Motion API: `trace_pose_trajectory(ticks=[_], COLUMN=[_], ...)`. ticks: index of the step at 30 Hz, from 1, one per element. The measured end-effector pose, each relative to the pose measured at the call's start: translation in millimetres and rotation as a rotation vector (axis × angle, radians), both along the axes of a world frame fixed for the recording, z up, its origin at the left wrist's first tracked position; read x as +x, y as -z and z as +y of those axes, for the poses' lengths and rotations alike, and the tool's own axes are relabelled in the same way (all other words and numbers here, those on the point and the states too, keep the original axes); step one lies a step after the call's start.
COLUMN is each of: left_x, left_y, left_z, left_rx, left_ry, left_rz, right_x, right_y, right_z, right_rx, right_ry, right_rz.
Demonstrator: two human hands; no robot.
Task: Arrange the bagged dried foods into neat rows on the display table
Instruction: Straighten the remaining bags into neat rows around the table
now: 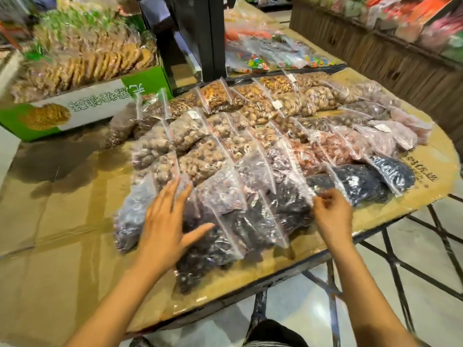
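Several clear zip bags of dried foods lie in slanting rows on the cardboard-covered display table (62,221). Tan nuts (298,103) fill the far rows, pale brown pieces (200,159) the middle, and dark dried fruit (250,221) the near row. My left hand (165,221) lies flat with fingers spread on a near bag of dark fruit (208,246). My right hand (330,214) pinches the zip edge of a dark bag (293,204) beside the black-filled bags (360,181).
A green-and-white carton (87,103) of biscuit packs stands at the back left. A black post (200,33) rises behind the bags. More bagged sweets (263,53) lie on a table beyond. The table's rounded edge (375,221) and metal frame are at my right.
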State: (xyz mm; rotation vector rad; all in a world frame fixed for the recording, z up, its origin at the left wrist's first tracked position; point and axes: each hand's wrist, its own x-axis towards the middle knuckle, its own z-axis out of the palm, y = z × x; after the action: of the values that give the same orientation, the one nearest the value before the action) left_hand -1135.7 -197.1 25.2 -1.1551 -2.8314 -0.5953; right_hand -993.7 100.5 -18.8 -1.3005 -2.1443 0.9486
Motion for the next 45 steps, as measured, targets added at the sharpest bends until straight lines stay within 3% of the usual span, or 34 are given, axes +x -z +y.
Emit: trace_pose_trajectory(ticks=[4, 6, 11, 15, 22, 26, 30, 35, 38, 41, 45], left_x=[-62, -92, -141, -149, -139, -143, -134, -122, -126, -133, -141], left_y=[27, 40, 59, 55, 61, 60, 54, 65, 69, 70, 74], left_z=[-77, -112, -155, -143, -119, -122, -122, -108, -112, -118, -120], left_rx=[0.014, -0.011, -0.035, -0.048, 0.028, 0.177, 0.305, 0.064, 0.039, 0.019, 0.036], left_ry=[-0.032, 0.014, 0.133, 0.205, 0.145, 0.111, 0.152, 0.264, 0.265, 0.309, 0.379], left_rz=[-0.075, -0.096, -0.176, -0.265, -0.400, -0.531, -0.456, -0.378, -0.418, -0.413, -0.403], right_x=[4, -11, -82, -126, -165, -166, -151, -139, -139, -137, -129], right_y=[0, -7, -30, -42, -27, -29, -37, -26, -25, -35, -36], right_z=[-64, -111, -203, -237, -236, -235, -240, -225, -215, -199, -158], right_rx=[0.148, 0.194, 0.303, 0.244, 0.181, 0.010, 0.090, 0.079, 0.042, 0.067, 0.071], right_ry=[0.244, 0.266, 0.051, -0.152, -0.212, -0.125, -0.183, -0.173, -0.181, -0.022, 0.111], right_rz=[0.039, 0.101, 0.008, -0.134, -0.337, -0.164, -0.073, -0.153, -0.128, 0.002, -0.159])
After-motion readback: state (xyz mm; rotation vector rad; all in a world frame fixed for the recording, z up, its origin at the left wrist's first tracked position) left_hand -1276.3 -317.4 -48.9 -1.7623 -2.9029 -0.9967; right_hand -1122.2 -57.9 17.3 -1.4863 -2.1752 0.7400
